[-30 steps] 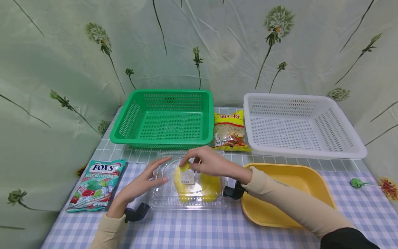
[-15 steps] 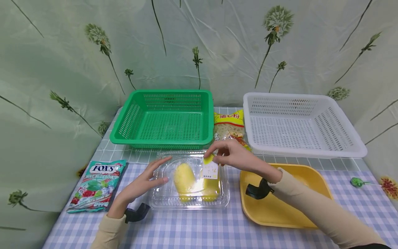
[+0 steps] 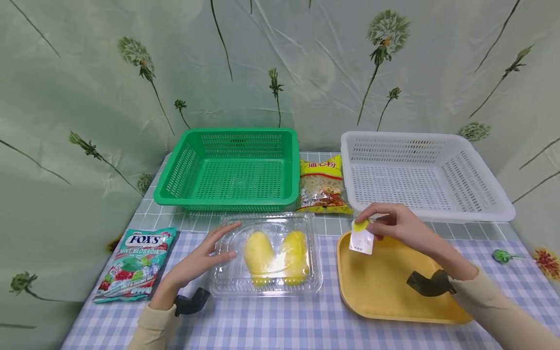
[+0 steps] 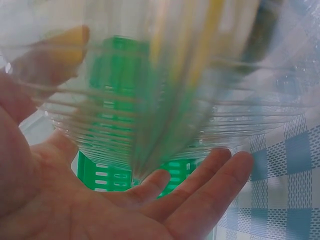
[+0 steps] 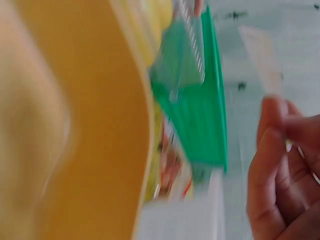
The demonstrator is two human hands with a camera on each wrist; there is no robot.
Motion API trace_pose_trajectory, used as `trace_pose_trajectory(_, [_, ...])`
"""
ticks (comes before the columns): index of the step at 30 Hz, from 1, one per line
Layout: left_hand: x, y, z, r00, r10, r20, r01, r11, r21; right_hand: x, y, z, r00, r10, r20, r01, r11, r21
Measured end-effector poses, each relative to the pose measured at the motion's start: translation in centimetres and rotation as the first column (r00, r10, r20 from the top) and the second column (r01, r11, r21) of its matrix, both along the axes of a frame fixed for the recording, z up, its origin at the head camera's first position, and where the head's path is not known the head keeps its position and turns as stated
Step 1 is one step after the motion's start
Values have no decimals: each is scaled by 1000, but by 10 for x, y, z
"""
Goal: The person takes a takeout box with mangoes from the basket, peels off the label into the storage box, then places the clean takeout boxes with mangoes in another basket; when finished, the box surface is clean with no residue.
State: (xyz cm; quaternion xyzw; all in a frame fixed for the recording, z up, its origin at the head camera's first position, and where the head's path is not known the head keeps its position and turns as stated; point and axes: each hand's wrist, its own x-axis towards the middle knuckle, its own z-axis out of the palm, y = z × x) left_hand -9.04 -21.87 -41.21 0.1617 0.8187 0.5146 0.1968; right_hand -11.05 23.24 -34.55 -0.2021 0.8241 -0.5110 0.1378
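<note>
A clear plastic clamshell box [image 3: 267, 290] sits on the checked cloth with two yellow oblong pieces [image 3: 259, 255] inside. My left hand [image 3: 197, 260] rests at the left side of this box, thumb and fingers spread. The left wrist view has that hand [image 4: 125, 210] beside the ribbed clear wall [image 4: 115, 110]. My right hand [image 3: 402, 231] pinches a small white label [image 3: 361, 242] with a yellow end between thumb and fingers. It holds the label above the left rim of the yellow tray [image 3: 393, 287]. In the right wrist view the label [image 5: 265, 60] stands out from the fingertips, blurred.
Behind the box stands a green basket [image 3: 240, 200]; a white basket [image 3: 430, 214] is at the back right. A yellow-topped pasta bag [image 3: 323, 187] lies between them. On the left lies a FOX'S candy bag [image 3: 135, 265], and on the right a small green lollipop-like item [image 3: 502, 257].
My right hand has carried the label rightward from over the clear box to over the tray's left edge. The left hand stays at the box, which has not moved.
</note>
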Motion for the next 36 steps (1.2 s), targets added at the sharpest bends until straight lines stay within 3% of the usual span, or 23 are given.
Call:
trace_pose_trajectory(4, [0,0,0,1000,-1,-3,1,1000,2,10,28,-5,999,-48,3,48,999,-11])
trace_pose_trajectory(11, [1,0,-1,1000,-1,-4,1,1000,4,23,63,-19,998,-62,-8,61,998,-32])
trace_pose_trajectory(20, [0,0,-2,1000,9,-4,-10,1000,-10,31,75,-28,996,-55,70,50,995,84])
trace_pose_trajectory(24, [0,0,-3,1000,7,-6,-7,1000,-5,32,74,-30,991,-9,135,-9,992,130])
trace_pose_trajectory(31, [0,-1,-3,1000,1,-6,-1,1000,7,33,71,-41,973,151,173,-163,985,54])
trace_pose_trajectory(36, [0,-1,-3,1000,4,-1,-4,1000,4,34,65,-45,951,184,249,-214,972,101])
